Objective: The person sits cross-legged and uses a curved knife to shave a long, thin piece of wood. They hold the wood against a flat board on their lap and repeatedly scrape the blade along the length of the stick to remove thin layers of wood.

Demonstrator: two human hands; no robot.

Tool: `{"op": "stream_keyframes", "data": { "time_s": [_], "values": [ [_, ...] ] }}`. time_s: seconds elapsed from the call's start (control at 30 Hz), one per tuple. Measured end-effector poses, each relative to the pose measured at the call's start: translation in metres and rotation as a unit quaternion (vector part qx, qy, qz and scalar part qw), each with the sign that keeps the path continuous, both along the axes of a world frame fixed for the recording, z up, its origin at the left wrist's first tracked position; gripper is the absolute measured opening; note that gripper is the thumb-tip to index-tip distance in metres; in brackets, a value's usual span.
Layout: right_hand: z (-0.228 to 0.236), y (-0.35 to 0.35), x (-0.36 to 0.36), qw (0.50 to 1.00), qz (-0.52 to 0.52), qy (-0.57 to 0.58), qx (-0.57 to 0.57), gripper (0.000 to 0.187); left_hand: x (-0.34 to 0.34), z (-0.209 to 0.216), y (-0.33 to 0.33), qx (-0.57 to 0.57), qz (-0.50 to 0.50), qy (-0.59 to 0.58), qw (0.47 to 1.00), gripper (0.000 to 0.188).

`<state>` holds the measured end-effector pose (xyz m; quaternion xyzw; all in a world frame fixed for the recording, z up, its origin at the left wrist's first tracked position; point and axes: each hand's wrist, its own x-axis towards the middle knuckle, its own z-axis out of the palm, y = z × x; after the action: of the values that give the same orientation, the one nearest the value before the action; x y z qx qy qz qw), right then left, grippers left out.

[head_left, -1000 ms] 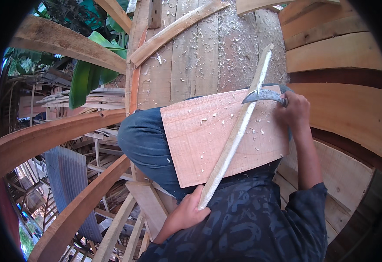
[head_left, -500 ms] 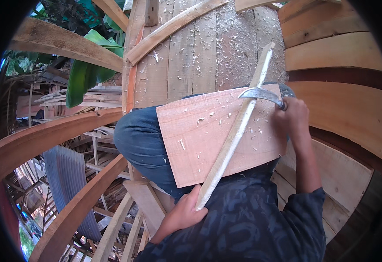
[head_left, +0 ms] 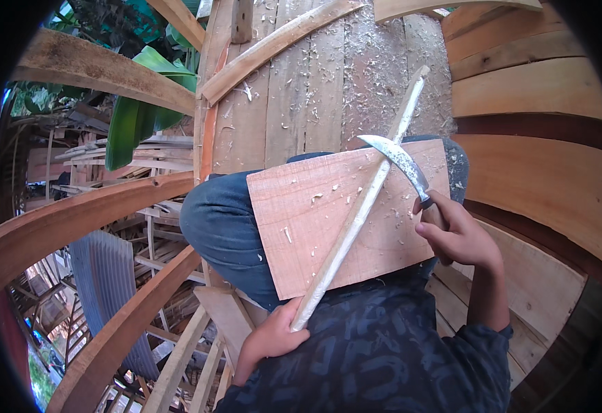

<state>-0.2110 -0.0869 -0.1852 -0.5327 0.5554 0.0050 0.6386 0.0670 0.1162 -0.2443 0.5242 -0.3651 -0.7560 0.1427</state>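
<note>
A long pale wooden stick slants across a flat reddish board resting on my lap. My left hand is closed round the stick's near end, against my shirt. In my right hand is the wooden handle of a sickle-like curved knife, the fingers round it. The knife's speckled metal blade crosses over the stick near the board's far edge, its tip pointing left. Whether the edge touches the wood, I cannot tell. The stick's far end reaches past the board over the floor planks. Small shavings are scattered on the board.
Plank flooring strewn with shavings lies ahead, with a loose wooden strip across it. Stacked boards form a wall on the right. On the left, curved beams edge an open drop, with corrugated sheet and timber below.
My right hand has come nearer to me, and the knife has turned so its handle points more toward me. The stick's near end and my left hand have shifted slightly left.
</note>
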Motion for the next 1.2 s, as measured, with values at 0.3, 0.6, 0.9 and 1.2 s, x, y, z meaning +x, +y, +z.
{"op": "stream_keyframes", "data": {
  "time_s": [0.3,0.6,0.9,1.2],
  "values": [
    [-0.028,0.011,-0.021,0.976,-0.042,-0.159,0.141,0.019,0.018,-0.001,-0.004,0.075,0.003,0.047,0.996,0.028],
    [-0.04,0.025,-0.027,0.959,-0.134,-0.196,0.153,0.017,0.024,-0.001,0.007,0.102,0.009,0.05,0.993,0.028],
    [-0.037,0.038,-0.021,0.956,-0.198,-0.182,0.117,0.013,0.021,-0.002,0.014,0.099,0.013,0.033,0.994,0.025],
    [-0.054,0.031,-0.037,0.876,-0.403,-0.128,-0.234,0.011,0.016,0.006,0.009,0.157,0.046,0.065,0.984,0.026]
  ]
}}
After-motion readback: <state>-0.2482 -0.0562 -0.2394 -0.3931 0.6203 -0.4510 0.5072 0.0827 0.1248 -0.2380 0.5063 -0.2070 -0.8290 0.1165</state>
